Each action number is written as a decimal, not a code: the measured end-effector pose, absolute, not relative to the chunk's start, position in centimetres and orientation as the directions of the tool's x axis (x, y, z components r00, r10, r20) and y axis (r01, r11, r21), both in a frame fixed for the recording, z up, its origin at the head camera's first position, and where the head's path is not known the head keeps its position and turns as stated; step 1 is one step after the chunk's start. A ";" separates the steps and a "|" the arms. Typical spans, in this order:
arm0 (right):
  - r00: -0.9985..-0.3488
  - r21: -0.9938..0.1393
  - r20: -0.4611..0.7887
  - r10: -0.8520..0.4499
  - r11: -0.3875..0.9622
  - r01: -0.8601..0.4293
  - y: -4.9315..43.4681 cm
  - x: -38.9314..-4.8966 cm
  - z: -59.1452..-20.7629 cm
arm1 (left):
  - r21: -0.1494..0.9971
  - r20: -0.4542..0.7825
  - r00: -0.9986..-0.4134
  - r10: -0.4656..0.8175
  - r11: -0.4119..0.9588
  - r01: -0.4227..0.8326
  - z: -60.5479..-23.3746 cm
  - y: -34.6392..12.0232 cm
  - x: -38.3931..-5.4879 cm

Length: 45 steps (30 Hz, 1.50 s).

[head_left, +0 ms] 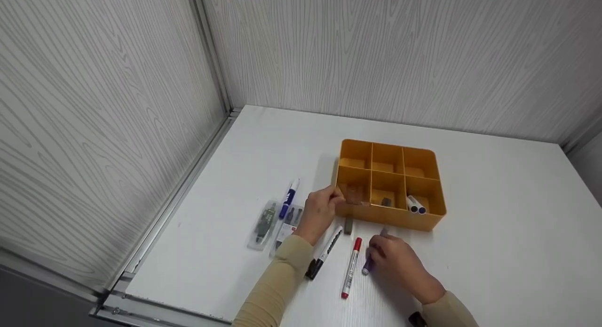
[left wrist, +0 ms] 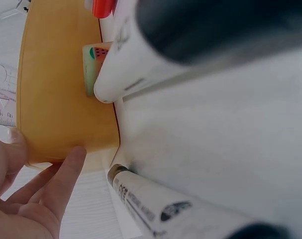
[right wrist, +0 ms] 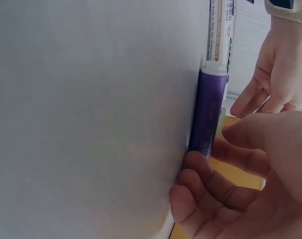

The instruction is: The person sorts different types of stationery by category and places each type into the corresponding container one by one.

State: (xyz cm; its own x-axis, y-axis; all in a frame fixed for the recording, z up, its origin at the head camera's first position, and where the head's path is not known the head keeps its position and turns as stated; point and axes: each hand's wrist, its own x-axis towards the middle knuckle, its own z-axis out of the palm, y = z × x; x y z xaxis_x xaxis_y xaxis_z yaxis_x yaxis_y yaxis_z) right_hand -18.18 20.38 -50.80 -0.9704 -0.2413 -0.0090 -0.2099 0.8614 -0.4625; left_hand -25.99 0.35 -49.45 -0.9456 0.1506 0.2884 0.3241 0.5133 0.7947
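My left hand (head_left: 319,211) grips the front left corner of a yellow-orange divided box (head_left: 400,219), thumb at the rim and fingers against the outer wall in the left wrist view. A clear ruler (left wrist: 2,102) with printed markings shows inside the box there. Low over the table, my right hand (head_left: 397,259) has its fingers curled about a purple marker (right wrist: 208,107), fingertips at one end of its purple part. In the head view the hand hides most of that marker. A red marker (head_left: 352,268) lies just left of it.
Left of the box lie a blue marker (head_left: 288,202), a clear case (head_left: 265,226) and a second case (head_left: 284,233). A black-capped marker (head_left: 324,254) and a small eraser (left wrist: 93,64) lie before the box. Two white markers (head_left: 416,204) stand in its front right compartment.
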 end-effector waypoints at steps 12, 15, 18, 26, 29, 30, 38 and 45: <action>-0.974 -0.501 -0.126 -0.190 0.859 -0.103 21.2 -17.6 -50.1 | 0.794 0.277 -0.947 0.159 0.517 0.319 -49.5 0.7 -25.8; -0.975 -0.490 -0.107 -0.193 0.864 -0.117 21.6 -17.3 -49.5 | 0.797 0.278 -0.947 0.158 0.513 0.320 -49.4 0.7 -25.8; -0.974 -0.480 -0.065 -0.215 0.863 -0.158 22.0 -17.0 -48.6 | 0.787 0.286 -0.946 0.155 0.526 0.324 -49.3 0.7 -25.8; -0.933 -0.493 0.092 -0.348 0.798 -0.347 23.0 -16.1 -46.2 | 0.783 0.293 -0.945 0.144 0.532 0.324 -49.4 0.6 -25.9; -0.923 -0.471 0.160 -0.349 0.795 -0.382 23.4 -15.7 -45.3 | 0.788 0.286 -0.948 0.143 0.527 0.317 -49.4 0.6 -25.9; -0.919 -0.466 0.188 -0.345 0.793 -0.393 23.5 -15.6 -45.1 | 0.791 0.283 -0.948 0.143 0.524 0.315 -49.4 0.6 -25.9; -0.862 -0.453 0.418 -0.287 0.756 -0.472 26.0 -16.5 -43.1 | 0.797 0.266 -0.954 0.140 0.525 0.299 -49.6 0.5 -25.9; -0.839 -0.399 0.513 -0.183 0.814 -0.422 28.9 -18.5 -42.7 | 0.786 0.278 -0.951 0.137 0.537 0.308 -49.5 0.6 -25.9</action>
